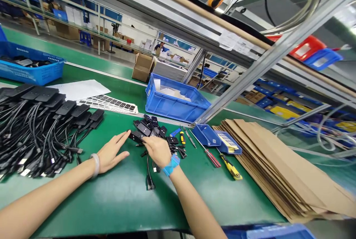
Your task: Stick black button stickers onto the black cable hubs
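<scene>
My right hand (158, 150), with a blue band at the wrist, is closed round the end of a flat black adapter box (135, 136); black cables (149, 178) hang below that hand. My left hand (112, 154), wearing a pale bangle, has its fingers stretched out and thumb apart, the fingertips at the box's left end. Just behind the hands lies a small heap of similar black boxes (144, 129) with short cables. To the left spreads a large pile of black adapter boxes (65, 108) with cables and plugs.
Behind stand a blue crate (178, 107) and a blue basket (41, 69). Label sheets (122, 106) lie near white paper (80, 90). Rightward are a red-handled screwdriver (213, 158), a yellow cutter (231, 167), small blue trays (205, 135) and stacked cardboard (275, 161). A metal post (236, 90) slants across.
</scene>
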Motion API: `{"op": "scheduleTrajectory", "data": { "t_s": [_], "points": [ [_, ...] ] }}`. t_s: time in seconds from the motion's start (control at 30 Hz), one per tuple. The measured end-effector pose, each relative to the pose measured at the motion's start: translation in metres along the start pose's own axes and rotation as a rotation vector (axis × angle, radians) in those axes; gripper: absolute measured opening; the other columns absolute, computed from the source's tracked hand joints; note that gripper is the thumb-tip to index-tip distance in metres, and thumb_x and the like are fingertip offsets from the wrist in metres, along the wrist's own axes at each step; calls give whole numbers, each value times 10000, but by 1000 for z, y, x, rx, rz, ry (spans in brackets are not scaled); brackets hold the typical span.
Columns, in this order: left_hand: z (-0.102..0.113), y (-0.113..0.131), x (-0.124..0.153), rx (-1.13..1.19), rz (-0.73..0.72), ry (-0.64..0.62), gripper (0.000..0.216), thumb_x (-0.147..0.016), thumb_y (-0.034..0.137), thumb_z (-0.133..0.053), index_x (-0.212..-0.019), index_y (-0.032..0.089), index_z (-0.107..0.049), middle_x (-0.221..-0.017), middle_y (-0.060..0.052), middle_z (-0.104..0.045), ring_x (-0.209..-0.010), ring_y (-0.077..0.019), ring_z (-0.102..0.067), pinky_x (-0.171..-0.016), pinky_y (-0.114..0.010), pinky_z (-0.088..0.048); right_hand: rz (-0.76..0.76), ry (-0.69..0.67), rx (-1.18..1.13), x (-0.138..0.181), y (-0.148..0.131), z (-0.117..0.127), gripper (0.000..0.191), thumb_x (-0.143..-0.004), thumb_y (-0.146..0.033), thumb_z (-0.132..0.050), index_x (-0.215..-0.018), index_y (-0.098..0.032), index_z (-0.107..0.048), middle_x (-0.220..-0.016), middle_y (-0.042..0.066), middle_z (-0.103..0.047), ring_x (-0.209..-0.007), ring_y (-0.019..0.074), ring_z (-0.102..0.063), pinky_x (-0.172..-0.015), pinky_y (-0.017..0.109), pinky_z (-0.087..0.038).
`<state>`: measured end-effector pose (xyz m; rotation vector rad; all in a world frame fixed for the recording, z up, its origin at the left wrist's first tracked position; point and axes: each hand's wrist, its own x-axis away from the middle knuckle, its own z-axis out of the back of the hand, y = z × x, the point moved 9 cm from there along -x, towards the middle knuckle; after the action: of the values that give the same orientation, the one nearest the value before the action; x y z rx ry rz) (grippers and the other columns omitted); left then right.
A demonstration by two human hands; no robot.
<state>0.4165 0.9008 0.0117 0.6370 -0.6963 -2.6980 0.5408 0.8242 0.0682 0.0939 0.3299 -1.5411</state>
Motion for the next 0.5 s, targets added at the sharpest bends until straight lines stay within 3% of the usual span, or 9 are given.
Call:
{"op": "scheduleTrajectory", "data": {
  "t_s": [0.1, 0.17, 0.23, 0.33, 0.43, 0.5],
  "points": [
    [-1, 0, 1, -37, 26, -32, 577, -953, 531, -436, -1430, 209, -389, -1214, -147, -516, -1075, -281, -525, -927, -450, -483, 92, -170, -138, 10, -21, -10, 281, -931, -422, -547, -791, -229, -695, -715, 5, -629, -662, 143, -584, -616, 233, -427],
    [-6, -1, 1, -75, 28, -64, 461, -920, 555, -494, -1205, 204, -584, -1082, -118, -538, -952, -263, -528, -847, -420, -484, 34, -209, -135, 10, -7, -16, 330, -921, -490, -542, -778, -230, -686, -701, -1, -621, -657, 145, -588, -598, 224, -418],
    [-11, 2, 1, -69, -18, -100, 357, -918, 520, -527, -1050, 204, -628, -1056, -99, -545, -916, -241, -521, -821, -381, -467, -167, -121, -14, 4, 28, -15, 332, -943, -496, -498, -877, -231, -688, -790, 26, -645, -734, 167, -614, -628, 236, -436],
    [-14, 12, 1, -14, -88, -150, 236, -941, 407, -537, -1063, 224, -624, -1027, -75, -576, -908, -222, -526, -808, -348, -449, -439, 31, 201, -2, 74, -8, 308, -972, -409, -466, -1062, -184, -656, -964, 106, -654, -881, 215, -628, -709, 282, -470],
    [-9, 17, 1, 30, -71, -156, 186, -907, 348, -605, -1050, 238, -650, -963, -66, -589, -891, -224, -533, -817, -368, -456, -457, 62, 242, -5, 86, -6, 289, -984, -300, -432, -1071, -153, -665, -973, 122, -666, -889, 226, -639, -751, 309, -480],
    [0, 19, 2, 68, -43, -101, 159, -835, 331, -700, -968, 243, -691, -1077, -89, -579, -1001, -260, -528, -903, -433, -454, -366, 104, 154, -3, 77, 2, 303, -990, -276, -407, -1033, -173, -688, -941, 94, -680, -855, 202, -647, -755, 294, -483]
  ]
}}
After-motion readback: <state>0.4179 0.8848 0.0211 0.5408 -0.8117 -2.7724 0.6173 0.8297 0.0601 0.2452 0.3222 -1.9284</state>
